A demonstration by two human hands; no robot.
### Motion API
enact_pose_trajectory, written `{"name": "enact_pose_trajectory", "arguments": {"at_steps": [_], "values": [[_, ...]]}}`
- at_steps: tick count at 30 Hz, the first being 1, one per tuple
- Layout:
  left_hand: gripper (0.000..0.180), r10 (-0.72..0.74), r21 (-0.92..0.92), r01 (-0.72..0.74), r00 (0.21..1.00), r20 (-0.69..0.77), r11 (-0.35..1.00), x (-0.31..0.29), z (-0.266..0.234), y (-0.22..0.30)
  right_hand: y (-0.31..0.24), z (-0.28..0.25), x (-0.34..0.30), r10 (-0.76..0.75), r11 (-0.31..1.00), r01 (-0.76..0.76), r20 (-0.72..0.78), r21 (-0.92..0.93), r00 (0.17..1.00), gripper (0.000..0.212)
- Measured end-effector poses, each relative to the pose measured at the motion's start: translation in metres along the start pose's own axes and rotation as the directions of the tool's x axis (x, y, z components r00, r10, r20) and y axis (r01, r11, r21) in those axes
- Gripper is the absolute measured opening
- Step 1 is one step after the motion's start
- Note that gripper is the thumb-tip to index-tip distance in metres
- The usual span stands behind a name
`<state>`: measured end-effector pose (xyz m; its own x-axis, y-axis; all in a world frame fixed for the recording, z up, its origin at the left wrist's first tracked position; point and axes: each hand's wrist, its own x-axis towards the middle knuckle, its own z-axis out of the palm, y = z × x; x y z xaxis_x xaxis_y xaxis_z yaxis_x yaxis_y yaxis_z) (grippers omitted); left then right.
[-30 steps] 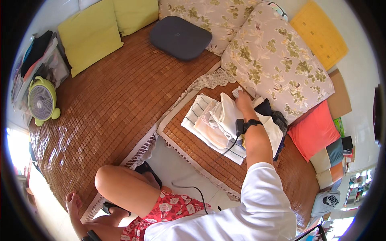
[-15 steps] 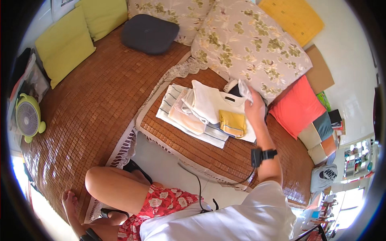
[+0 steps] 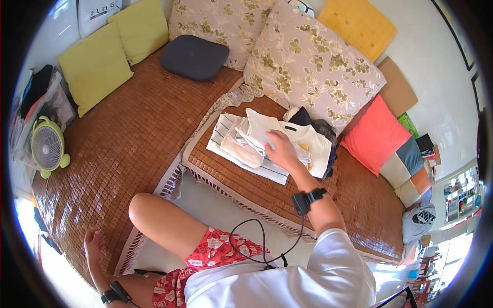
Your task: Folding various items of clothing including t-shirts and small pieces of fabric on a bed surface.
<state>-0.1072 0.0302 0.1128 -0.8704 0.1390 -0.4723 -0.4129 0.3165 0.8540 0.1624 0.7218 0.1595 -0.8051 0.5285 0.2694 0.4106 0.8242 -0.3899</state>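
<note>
My right hand lies over a pile of folded clothes, fingers apart and touching a white shirt with a dark neck label. Beneath my wrist, only bits of a yellow cloth show. To the hand's left are a pale peach garment and a white striped cloth. Dark garments stick out behind and right of the shirt. Far off at lower left, my left hand rests on the brown seat mat, loosely spread and holding nothing.
A green fan stands at the left beside a clear bin of clothes. A dark grey cushion, floral cushions and a coral pillow line the seat. A black cable loops from my right wrist.
My right hand has let go of a crumpled white item and moved left and toward me, onto the shirt. The yellow cloth is now mostly covered. My left hand stays on the mat.
</note>
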Motion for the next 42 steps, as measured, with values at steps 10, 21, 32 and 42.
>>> {"name": "enact_pose_trajectory", "arguments": {"at_steps": [10,21,32,42], "values": [[0.016,0.061,0.019,-0.060,0.996,-0.071,0.998,-0.031,-0.010,0.005,-0.021,0.029,0.038,0.130,0.986,-0.117,0.118,-0.116,0.984,0.027],[0.015,0.036,0.057,-0.035,0.999,-0.019,0.998,-0.031,-0.008,0.003,-0.095,0.054,0.008,-0.318,0.914,0.277,-0.099,-0.296,0.943,0.022],[0.014,0.064,0.100,-0.065,0.998,0.009,0.993,-0.027,-0.015,-0.008,-0.096,0.066,-0.030,-0.359,0.920,0.345,-0.048,-0.184,0.932,0.023],[0.018,0.048,0.078,-0.049,0.999,0.022,0.996,-0.022,-0.022,-0.018,-0.249,0.055,-0.068,-0.643,0.748,0.480,0.322,0.459,0.694,0.052]]}}
